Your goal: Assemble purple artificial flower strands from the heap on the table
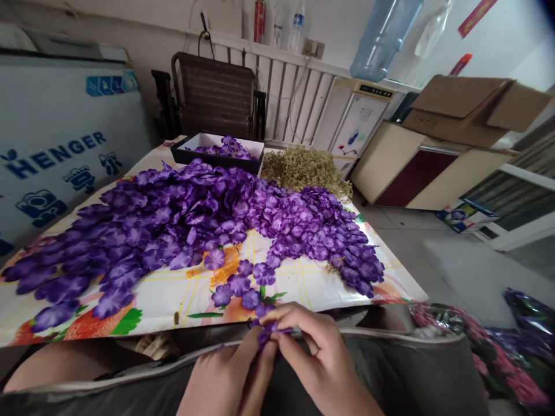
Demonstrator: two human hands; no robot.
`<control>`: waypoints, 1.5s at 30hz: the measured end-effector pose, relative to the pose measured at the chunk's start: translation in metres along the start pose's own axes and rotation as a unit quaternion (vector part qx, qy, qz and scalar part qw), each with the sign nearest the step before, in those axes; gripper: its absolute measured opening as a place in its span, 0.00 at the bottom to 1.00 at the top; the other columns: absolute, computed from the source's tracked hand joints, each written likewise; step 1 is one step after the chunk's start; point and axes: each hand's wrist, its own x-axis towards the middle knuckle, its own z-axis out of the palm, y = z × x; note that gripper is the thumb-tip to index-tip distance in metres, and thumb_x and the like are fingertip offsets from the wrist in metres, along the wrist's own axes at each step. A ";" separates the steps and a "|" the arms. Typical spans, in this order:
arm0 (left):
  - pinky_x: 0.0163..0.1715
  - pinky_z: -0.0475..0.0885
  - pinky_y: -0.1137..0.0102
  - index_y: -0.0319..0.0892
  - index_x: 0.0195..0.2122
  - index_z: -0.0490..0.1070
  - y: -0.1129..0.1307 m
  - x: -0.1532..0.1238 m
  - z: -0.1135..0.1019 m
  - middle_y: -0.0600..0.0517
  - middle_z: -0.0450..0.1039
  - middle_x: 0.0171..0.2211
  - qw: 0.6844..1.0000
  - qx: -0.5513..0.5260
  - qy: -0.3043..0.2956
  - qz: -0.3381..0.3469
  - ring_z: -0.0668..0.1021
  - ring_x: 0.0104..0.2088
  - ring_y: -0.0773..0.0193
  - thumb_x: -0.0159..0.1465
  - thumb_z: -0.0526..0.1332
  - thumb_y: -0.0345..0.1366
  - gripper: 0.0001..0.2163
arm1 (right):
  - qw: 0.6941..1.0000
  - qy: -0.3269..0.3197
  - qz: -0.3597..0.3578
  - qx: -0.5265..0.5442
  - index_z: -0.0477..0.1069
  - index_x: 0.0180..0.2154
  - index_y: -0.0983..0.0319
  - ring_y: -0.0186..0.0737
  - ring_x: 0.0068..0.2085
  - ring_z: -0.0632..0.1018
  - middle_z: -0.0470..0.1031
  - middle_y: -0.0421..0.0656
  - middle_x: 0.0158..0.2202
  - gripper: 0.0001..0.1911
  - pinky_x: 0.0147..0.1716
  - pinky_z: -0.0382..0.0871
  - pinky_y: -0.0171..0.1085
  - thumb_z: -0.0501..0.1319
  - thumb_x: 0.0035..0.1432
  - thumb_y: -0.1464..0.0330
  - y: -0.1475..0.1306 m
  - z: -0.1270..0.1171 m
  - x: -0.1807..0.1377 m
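Just past the table's near edge, my left hand (pixel 228 372) and my right hand (pixel 318 349) meet, fingers closed in a pinch. Between their fingertips is a small purple artificial flower (pixel 265 334), partly hidden by the fingers. A few loose purple flowers (pixel 238 283) lie on the tablecloth right beyond my hands. Behind these spreads a large heap of purple artificial petals (pixel 173 214), with a denser pile of smaller blossoms (pixel 307 222) to the right.
A black-edged box (pixel 217 159) holding purple flowers stands at the table's back, beside a bunch of dry greenish stems (pixel 306 167). A white freezer (pixel 65 133) borders the left. Behind are a folding chair (pixel 217 95) and water dispenser (pixel 353 118). Wrapped pink flowers (pixel 511 375) lie low right.
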 end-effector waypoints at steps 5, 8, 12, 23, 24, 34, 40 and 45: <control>0.19 0.61 0.75 0.43 0.23 0.63 0.008 0.002 0.003 0.57 0.62 0.16 0.994 -0.094 0.033 -0.043 0.66 0.17 0.67 0.67 0.50 0.39 0.15 | 0.997 0.022 0.071 0.017 0.74 0.36 0.57 0.37 0.42 0.77 0.78 0.40 0.38 0.06 0.42 0.68 0.32 0.57 0.61 0.70 -0.002 -0.012 -0.001; 0.17 0.56 0.75 0.44 0.20 0.56 0.005 0.002 0.005 0.58 0.55 0.17 0.981 -0.152 0.055 -0.108 0.60 0.18 0.68 0.66 0.50 0.43 0.17 | 0.992 0.022 0.098 0.073 0.73 0.41 0.54 0.35 0.43 0.75 0.76 0.39 0.41 0.10 0.42 0.67 0.31 0.58 0.60 0.73 -0.003 -0.023 -0.001; 0.15 0.49 0.74 0.45 0.22 0.52 0.001 0.005 0.003 0.60 0.47 0.17 0.963 -0.211 0.068 -0.152 0.52 0.17 0.69 0.66 0.50 0.45 0.17 | 0.987 0.020 0.080 0.138 0.74 0.38 0.54 0.33 0.44 0.73 0.72 0.38 0.41 0.11 0.40 0.65 0.29 0.61 0.56 0.76 0.000 -0.025 -0.002; 0.24 0.53 0.71 0.43 0.22 0.54 0.006 0.009 0.008 0.58 0.52 0.19 0.983 -0.144 0.007 -0.114 0.59 0.23 0.67 0.66 0.49 0.40 0.15 | 0.943 0.003 0.161 0.290 0.72 0.28 0.60 0.28 0.23 0.64 0.67 0.37 0.24 0.06 0.20 0.55 0.28 0.67 0.54 0.66 -0.010 -0.022 -0.011; 0.24 0.52 0.71 0.43 0.22 0.55 0.007 0.009 0.008 0.58 0.52 0.19 0.983 -0.147 -0.003 -0.111 0.58 0.23 0.67 0.66 0.49 0.41 0.15 | 0.953 0.002 0.149 0.262 0.72 0.27 0.60 0.30 0.28 0.68 0.68 0.38 0.28 0.06 0.25 0.60 0.29 0.67 0.53 0.66 -0.011 -0.021 -0.012; 0.22 0.53 0.73 0.41 0.26 0.60 0.013 0.003 0.002 0.58 0.54 0.21 0.962 -0.244 -0.066 -0.100 0.57 0.22 0.69 0.66 0.49 0.38 0.12 | 0.979 0.020 0.133 0.152 0.66 0.26 0.60 0.37 0.38 0.73 0.73 0.40 0.36 0.10 0.37 0.65 0.34 0.63 0.57 0.66 -0.001 -0.006 -0.006; 0.21 0.53 0.75 0.41 0.29 0.62 0.011 0.000 0.006 0.58 0.53 0.22 0.927 -0.333 -0.076 -0.156 0.57 0.23 0.69 0.67 0.50 0.44 0.14 | 0.980 0.043 0.127 0.148 0.67 0.25 0.61 0.34 0.35 0.74 0.73 0.39 0.33 0.09 0.35 0.66 0.32 0.64 0.55 0.69 0.000 -0.006 -0.007; 0.27 0.60 0.74 0.40 0.31 0.66 0.013 0.001 0.007 0.54 0.62 0.27 0.944 -0.296 -0.066 -0.133 0.65 0.29 0.66 0.67 0.50 0.44 0.14 | 0.980 0.048 0.123 0.149 0.65 0.25 0.60 0.34 0.33 0.72 0.72 0.38 0.31 0.10 0.31 0.65 0.32 0.64 0.55 0.69 0.001 -0.005 -0.007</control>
